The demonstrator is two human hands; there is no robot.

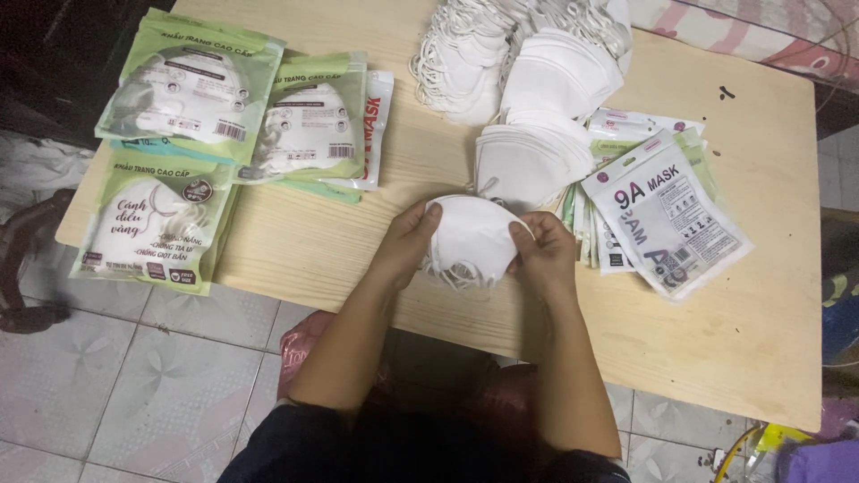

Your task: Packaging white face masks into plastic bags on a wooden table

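Observation:
Both my hands hold a small stack of folded white face masks [472, 237] just above the near edge of a low wooden table [358, 241]. My left hand [404, 243] grips the stack's left side, thumb on top. My right hand [542, 253] grips its right side. Loose ear loops hang under the stack. Right behind it lies a fanned pile of white masks [537, 143], and a bigger heap of masks with ear loops [465, 54] sits at the far edge.
Filled green-and-white mask packets [192, 89] lie stacked on the table's left side, some overhanging the edge. Empty flat white pouches [667, 215] are fanned out to the right of my hands. Tiled floor [134, 385] lies below, and pink cloth [309, 344] is under the table.

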